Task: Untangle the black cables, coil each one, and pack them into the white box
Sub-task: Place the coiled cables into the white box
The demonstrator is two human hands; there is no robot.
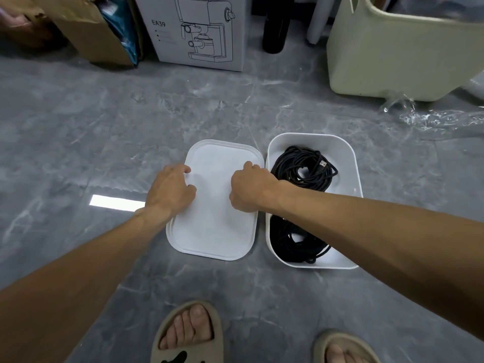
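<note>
Even, moderately bright indoor light. Hard rectangular glare patch on the floor (116,203), left of centre. Soft shadows only. Wide-angle bowing at frame edges; upper corners slightly smeared. Plastic wrap (429,116), upper right, glints.

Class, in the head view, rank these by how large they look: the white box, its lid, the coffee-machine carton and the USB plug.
1. Carton, though cropped and farther off.
2. Box and lid: look alike, so unranked.
3. USB plug.
</note>
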